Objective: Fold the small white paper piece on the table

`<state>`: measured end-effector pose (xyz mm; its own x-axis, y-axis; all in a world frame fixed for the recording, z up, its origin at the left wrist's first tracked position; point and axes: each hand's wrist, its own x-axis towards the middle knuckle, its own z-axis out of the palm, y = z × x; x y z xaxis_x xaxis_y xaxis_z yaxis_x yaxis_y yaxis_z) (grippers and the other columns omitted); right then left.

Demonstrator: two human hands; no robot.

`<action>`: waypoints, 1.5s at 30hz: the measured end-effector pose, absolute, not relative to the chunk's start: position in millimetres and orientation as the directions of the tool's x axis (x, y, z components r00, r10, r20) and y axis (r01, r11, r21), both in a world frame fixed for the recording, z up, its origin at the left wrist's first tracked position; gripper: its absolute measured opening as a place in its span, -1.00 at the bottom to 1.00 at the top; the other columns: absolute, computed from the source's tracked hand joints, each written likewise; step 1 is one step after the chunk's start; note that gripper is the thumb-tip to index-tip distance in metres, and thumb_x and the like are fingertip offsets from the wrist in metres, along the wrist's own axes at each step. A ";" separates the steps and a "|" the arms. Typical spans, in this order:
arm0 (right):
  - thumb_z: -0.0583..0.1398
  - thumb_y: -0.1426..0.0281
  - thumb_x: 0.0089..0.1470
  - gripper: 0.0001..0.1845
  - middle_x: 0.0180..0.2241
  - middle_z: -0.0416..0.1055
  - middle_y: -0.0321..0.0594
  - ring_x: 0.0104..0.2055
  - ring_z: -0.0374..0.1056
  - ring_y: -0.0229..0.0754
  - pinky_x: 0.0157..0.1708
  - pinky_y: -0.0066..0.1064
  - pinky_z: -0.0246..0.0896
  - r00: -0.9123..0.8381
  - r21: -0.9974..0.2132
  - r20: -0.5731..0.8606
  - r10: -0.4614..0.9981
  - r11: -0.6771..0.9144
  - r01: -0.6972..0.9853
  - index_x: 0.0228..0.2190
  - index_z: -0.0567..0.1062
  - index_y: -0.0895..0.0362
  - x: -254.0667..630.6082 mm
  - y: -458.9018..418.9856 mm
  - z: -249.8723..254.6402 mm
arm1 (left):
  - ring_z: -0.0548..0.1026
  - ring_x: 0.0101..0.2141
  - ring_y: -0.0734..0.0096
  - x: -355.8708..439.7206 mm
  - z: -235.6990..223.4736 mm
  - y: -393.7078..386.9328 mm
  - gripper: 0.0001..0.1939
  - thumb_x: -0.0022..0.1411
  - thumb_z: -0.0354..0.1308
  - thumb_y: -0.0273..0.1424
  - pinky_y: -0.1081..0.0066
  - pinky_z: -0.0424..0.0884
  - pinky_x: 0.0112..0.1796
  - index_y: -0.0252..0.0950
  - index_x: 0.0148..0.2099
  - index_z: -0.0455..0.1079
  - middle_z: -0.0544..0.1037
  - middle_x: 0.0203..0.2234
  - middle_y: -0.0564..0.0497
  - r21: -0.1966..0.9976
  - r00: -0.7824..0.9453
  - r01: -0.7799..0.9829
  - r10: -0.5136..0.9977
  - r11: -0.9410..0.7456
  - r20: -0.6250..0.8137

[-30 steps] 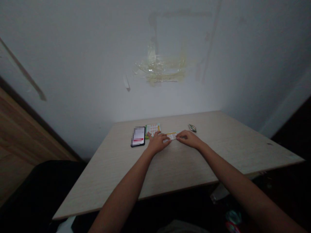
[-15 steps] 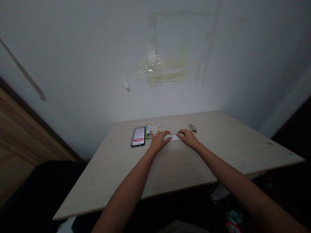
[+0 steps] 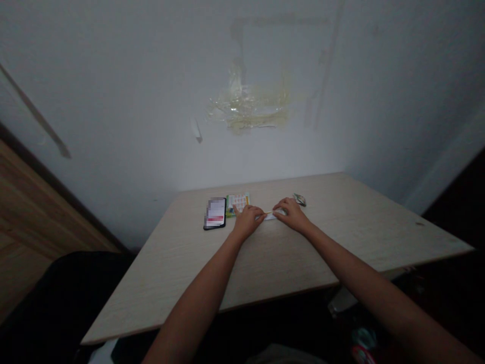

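Note:
A small white strip [image 3: 270, 217], which looks like folded paper with a yellowish far edge, lies flat on the table between my hands. My left hand [image 3: 248, 220] pinches its left end, thumb and fingers closed together. At the other end, the fingers of my right hand [image 3: 292, 215] are closed on the strip and cover part of it. Just behind my left hand rests a printed green-and-white card or packet [image 3: 238, 200], partly hidden by a finger. A small crumpled green-and-white wrapper [image 3: 299, 199] sits beyond my right hand.
A phone [image 3: 215, 214] with a lit, partly blurred screen lies left of the printed card. The pale wooden table [image 3: 182, 273] meets a white wall [image 3: 151, 101] bearing old clear tape [image 3: 257, 108]. A dark chair-like shape [image 3: 76, 288] stands at the left.
The fingers of my left hand have closed down at the strip's far edge, and my right fingers have shifted slightly left. Less of the white surface shows. The phone, card and wrapper stay put.

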<state>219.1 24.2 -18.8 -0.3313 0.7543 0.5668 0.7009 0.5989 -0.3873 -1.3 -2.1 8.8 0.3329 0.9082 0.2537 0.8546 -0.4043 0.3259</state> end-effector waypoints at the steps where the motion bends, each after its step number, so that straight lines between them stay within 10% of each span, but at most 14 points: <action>1: 0.28 0.25 0.14 -0.81 -0.18 0.45 -0.13 -0.05 0.31 -0.04 0.03 -0.16 0.17 -0.368 -0.371 0.572 0.733 0.631 0.681 -0.23 0.63 0.03 220.0 22.8 -18.4 | 0.31 0.15 0.09 -2.0 8.1 -2.1 -0.70 0.39 0.03 -0.13 -0.45 -0.47 0.16 -0.04 -0.07 0.56 0.57 0.04 0.03 0.324 0.337 0.853 0.906 -0.410 0.257; 14: 0.21 0.31 0.21 -0.77 -0.21 0.41 -0.06 -0.10 0.30 0.00 -0.05 -0.13 0.23 -0.355 -0.235 0.502 0.789 0.519 0.822 -0.16 0.66 0.03 219.5 24.3 -18.7 | 0.25 0.20 0.06 -3.0 4.6 -5.1 -0.69 0.42 -0.01 -0.15 -0.46 -0.46 0.17 0.07 0.03 0.52 0.59 0.01 0.08 0.226 0.445 0.823 0.839 -0.521 0.313; 45: 0.13 0.43 0.21 -0.69 0.07 0.46 -0.05 0.13 0.36 -0.06 0.21 -0.14 0.19 -0.377 -0.432 0.497 0.781 0.600 0.674 -0.08 0.60 0.11 218.3 32.8 -29.6 | 0.24 0.22 0.03 -4.2 -5.8 -1.1 -0.71 0.39 0.04 -0.13 -0.49 -0.39 0.17 0.04 0.00 0.54 0.56 0.07 0.09 0.290 0.415 0.818 0.858 -0.497 0.301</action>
<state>218.3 32.8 -29.6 -0.3769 0.7814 0.4973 0.6738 0.5997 -0.4317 -4.2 -1.1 -5.8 0.4150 0.8584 0.3014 0.8179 -0.4971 0.2896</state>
